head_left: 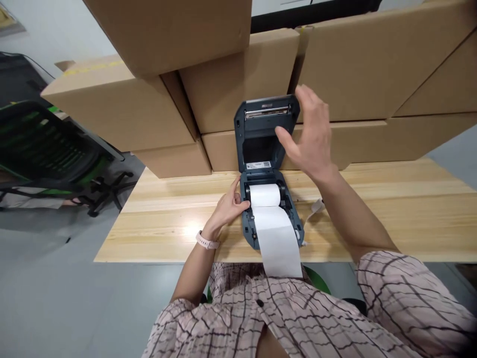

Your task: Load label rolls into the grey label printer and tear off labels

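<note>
A dark label printer (pixel 247 229) stands on the wooden table with its lid (pixel 257 128) raised and tilted back. Inside sits a white roll of labels (pixel 264 195); its loose strip (pixel 279 238) runs forward over the printer's front and past the table edge. My left hand (pixel 231 205) grips the printer's left side, thumb on the upper rim and fingers along the outer wall. At the lid's right edge is my right hand (pixel 311 134), thumb and fingers spread apart. Its fingertips are by the lid's top corner; whether they touch it I cannot tell.
Cardboard boxes (pixel 350 69) are stacked along the back of the table (pixel 164 214), one box (pixel 179 35) jutting out above the others. A white cable plug (pixel 317 206) lies right of the printer. An office chair (pixel 44 149) stands on the floor at left.
</note>
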`<action>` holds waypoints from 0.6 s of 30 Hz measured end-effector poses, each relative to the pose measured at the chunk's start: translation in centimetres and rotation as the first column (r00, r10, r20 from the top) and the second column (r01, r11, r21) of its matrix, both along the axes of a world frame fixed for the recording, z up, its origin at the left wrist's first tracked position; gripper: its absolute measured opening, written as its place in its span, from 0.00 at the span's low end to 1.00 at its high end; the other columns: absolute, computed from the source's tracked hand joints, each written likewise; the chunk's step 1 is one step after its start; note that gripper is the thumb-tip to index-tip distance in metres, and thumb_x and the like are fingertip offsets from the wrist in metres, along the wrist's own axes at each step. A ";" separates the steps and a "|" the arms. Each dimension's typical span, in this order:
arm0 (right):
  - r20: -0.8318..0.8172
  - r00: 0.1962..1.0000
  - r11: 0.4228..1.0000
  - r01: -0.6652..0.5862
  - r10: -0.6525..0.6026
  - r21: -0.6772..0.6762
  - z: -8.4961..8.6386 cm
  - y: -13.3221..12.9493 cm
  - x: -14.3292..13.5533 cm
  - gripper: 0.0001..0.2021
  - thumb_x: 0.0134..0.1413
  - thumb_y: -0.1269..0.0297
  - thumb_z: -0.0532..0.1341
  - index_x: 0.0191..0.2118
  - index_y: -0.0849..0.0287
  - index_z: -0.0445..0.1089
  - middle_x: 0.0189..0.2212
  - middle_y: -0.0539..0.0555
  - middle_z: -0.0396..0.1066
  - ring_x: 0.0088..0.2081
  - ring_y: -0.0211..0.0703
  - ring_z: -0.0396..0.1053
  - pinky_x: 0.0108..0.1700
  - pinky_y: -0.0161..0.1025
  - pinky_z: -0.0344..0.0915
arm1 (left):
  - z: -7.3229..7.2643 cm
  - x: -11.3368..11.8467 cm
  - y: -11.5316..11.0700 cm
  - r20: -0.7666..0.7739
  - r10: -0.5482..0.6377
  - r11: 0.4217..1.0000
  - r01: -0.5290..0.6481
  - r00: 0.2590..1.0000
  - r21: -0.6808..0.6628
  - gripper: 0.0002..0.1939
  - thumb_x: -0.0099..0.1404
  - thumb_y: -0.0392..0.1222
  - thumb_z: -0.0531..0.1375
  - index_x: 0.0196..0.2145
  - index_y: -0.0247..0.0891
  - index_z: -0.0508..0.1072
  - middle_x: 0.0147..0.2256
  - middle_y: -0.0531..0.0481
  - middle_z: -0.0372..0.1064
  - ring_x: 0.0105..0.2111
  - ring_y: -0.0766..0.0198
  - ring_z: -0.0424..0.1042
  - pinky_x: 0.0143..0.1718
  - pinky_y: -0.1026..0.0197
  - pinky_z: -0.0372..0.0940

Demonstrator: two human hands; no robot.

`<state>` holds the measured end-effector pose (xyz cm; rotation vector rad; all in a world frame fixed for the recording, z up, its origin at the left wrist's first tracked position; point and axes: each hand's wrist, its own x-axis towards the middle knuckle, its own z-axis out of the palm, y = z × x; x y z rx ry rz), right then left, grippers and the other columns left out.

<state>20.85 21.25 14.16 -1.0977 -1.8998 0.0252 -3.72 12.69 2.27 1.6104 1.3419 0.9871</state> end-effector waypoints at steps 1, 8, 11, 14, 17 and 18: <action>0.031 0.999 0.999 -0.040 0.040 0.013 -0.4 -1.1 0.1 0.32 0.71 0.40 0.54 0.74 0.47 0.60 0.74 0.58 0.62 0.77 0.66 0.55 0.78 0.68 0.50 | 0.0 0.1 0.0 -0.034 0.005 1.000 -0.006 0.999 -0.010 0.49 0.60 0.41 0.67 0.77 0.36 0.56 0.22 0.60 0.63 0.24 0.61 0.66 0.30 0.60 0.57; 0.430 0.669 0.737 -0.269 0.606 -0.620 -5.8 -2.4 -1.0 0.47 0.60 0.42 0.67 0.79 0.53 0.53 0.63 0.66 0.76 0.56 0.71 0.79 0.58 0.65 0.73 | 0.3 0.4 0.1 -0.153 -0.035 0.999 0.034 0.988 -0.011 0.52 0.60 0.39 0.61 0.79 0.36 0.47 0.23 0.60 0.64 0.24 0.60 0.64 0.30 0.59 0.56; 0.456 0.643 0.715 -0.211 0.615 -0.667 -6.7 -1.0 -2.1 0.50 0.57 0.43 0.69 0.79 0.55 0.53 0.62 0.69 0.77 0.54 0.73 0.80 0.57 0.67 0.72 | 0.2 0.1 0.2 -0.171 -0.075 0.997 0.079 0.982 0.015 0.55 0.60 0.38 0.60 0.80 0.34 0.41 0.22 0.61 0.62 0.24 0.60 0.62 0.29 0.60 0.55; 0.391 0.644 0.687 -0.299 0.657 -0.663 -6.1 -0.6 -1.8 0.54 0.52 0.45 0.73 0.80 0.54 0.52 0.60 0.67 0.79 0.54 0.71 0.79 0.55 0.63 0.74 | 0.2 -0.1 0.2 -0.164 -0.092 0.996 0.092 0.982 -0.007 0.57 0.61 0.39 0.61 0.80 0.33 0.36 0.22 0.62 0.60 0.23 0.61 0.61 0.29 0.60 0.54; 0.165 0.654 0.567 -0.470 0.738 -0.676 -4.3 -1.2 0.6 0.56 0.51 0.44 0.73 0.80 0.51 0.49 0.59 0.61 0.79 0.54 0.63 0.79 0.54 0.57 0.77 | 0.4 0.0 0.1 -0.133 -0.091 0.996 0.088 0.987 -0.030 0.58 0.61 0.39 0.61 0.80 0.33 0.35 0.23 0.61 0.61 0.24 0.61 0.61 0.29 0.61 0.54; 0.078 0.664 0.534 -0.520 0.744 -0.666 -3.6 -1.6 1.9 0.56 0.51 0.44 0.74 0.80 0.49 0.48 0.59 0.59 0.78 0.54 0.61 0.79 0.55 0.56 0.77 | 0.4 0.0 0.0 -0.125 -0.090 0.996 0.086 0.988 -0.037 0.58 0.61 0.39 0.61 0.80 0.33 0.34 0.23 0.61 0.61 0.24 0.62 0.61 0.29 0.61 0.54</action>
